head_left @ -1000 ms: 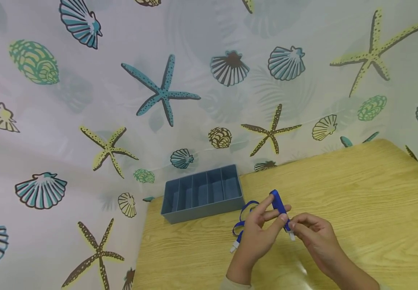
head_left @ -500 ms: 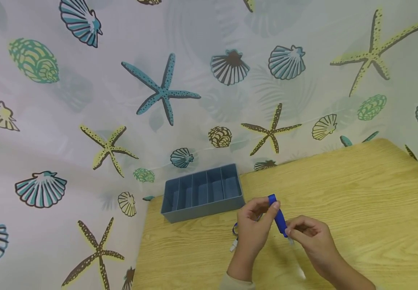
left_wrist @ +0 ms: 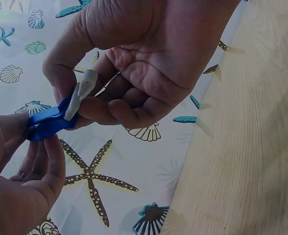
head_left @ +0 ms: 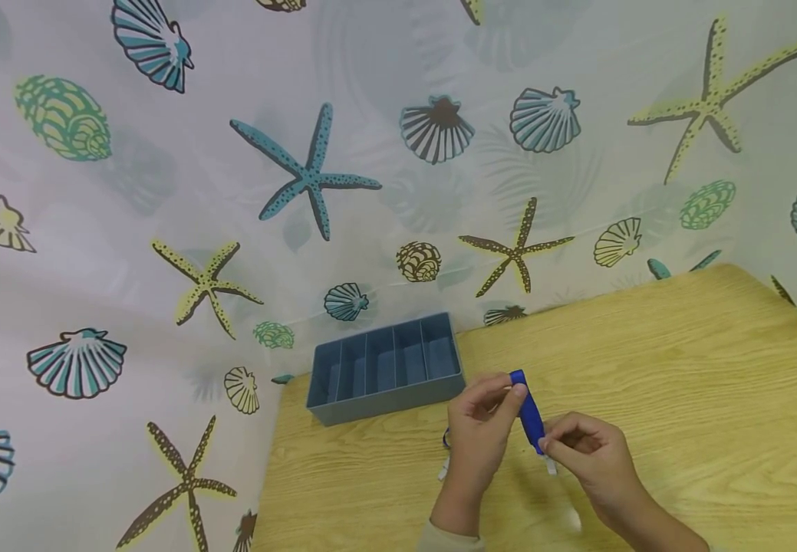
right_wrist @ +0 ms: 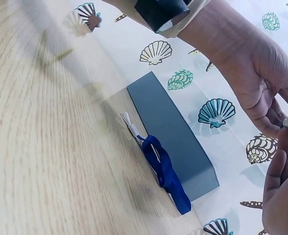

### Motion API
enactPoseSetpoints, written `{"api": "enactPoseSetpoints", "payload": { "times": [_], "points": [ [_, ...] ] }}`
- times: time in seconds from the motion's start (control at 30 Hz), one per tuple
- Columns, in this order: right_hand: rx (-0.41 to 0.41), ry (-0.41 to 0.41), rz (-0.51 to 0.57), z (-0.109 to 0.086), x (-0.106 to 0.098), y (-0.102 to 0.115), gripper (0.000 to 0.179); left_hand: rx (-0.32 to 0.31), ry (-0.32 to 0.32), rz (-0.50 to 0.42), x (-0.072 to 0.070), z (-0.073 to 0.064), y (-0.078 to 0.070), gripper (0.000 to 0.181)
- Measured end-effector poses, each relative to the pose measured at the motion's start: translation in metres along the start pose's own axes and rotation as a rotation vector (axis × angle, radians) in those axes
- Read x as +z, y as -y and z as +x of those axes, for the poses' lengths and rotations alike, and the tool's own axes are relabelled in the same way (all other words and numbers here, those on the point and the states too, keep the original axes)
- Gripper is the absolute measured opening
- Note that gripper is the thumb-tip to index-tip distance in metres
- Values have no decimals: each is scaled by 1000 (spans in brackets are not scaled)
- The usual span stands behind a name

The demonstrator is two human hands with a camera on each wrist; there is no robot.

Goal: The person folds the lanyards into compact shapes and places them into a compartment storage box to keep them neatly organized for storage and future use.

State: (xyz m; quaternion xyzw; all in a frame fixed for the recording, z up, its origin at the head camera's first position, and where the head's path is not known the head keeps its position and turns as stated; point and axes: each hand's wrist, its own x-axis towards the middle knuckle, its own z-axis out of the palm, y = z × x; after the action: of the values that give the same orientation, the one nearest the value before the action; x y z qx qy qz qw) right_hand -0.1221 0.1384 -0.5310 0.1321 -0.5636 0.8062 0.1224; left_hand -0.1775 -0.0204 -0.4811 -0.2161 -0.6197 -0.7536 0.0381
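Note:
A blue lanyard [head_left: 531, 420], folded into a short flat bundle, is held above the table between both hands. My left hand [head_left: 475, 433] pinches its upper end between thumb and fingers. At the lower end my right hand [head_left: 594, 456] pinches the strap just beside its white clip [head_left: 551, 465]. The left wrist view shows the folded layers of the strap [left_wrist: 48, 122] and the white plastic clip [left_wrist: 80, 95] sticking out between the fingertips. A second blue lanyard [right_wrist: 164, 171] lies loosely looped on the table; in the head view my left hand mostly hides it.
A grey-blue box [head_left: 391, 401] with several compartments stands at the back left of the wooden table [head_left: 688, 360], against a shell-and-starfish patterned curtain [head_left: 384, 69]. The second lanyard lies alongside the box, its white clip [right_wrist: 130, 125] toward one end.
My left hand has gone from spread fingers with the strap looped over a fingertip to pinching the bundle's upper end. It now covers more of the second lanyard. My right hand has shifted slightly.

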Motion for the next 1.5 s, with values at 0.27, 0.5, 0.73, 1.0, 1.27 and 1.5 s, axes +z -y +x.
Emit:
{"api": "enactPoseSetpoints", "payload": {
  "times": [0.27,0.5,0.73,1.0,1.27,1.5],
  "points": [
    [-12,-14,-4,2,-1,1,22,-89,74,15,-3,-2,-1,39],
    [60,-59,-49,1,-3,4,18,-109,172,67,-10,-4,0,55],
    [87,-47,-116,3,-5,6,14,-90,251,95,-18,-5,2,58],
    [71,3,-146,4,-8,5,22,-116,207,88,-18,-4,3,58],
    [-94,-25,-371,2,-3,4,37,-113,160,70,-15,-3,4,54],
    [-157,1,-464,1,-3,1,40,-99,152,64,-13,-2,5,52]
  ]
}}
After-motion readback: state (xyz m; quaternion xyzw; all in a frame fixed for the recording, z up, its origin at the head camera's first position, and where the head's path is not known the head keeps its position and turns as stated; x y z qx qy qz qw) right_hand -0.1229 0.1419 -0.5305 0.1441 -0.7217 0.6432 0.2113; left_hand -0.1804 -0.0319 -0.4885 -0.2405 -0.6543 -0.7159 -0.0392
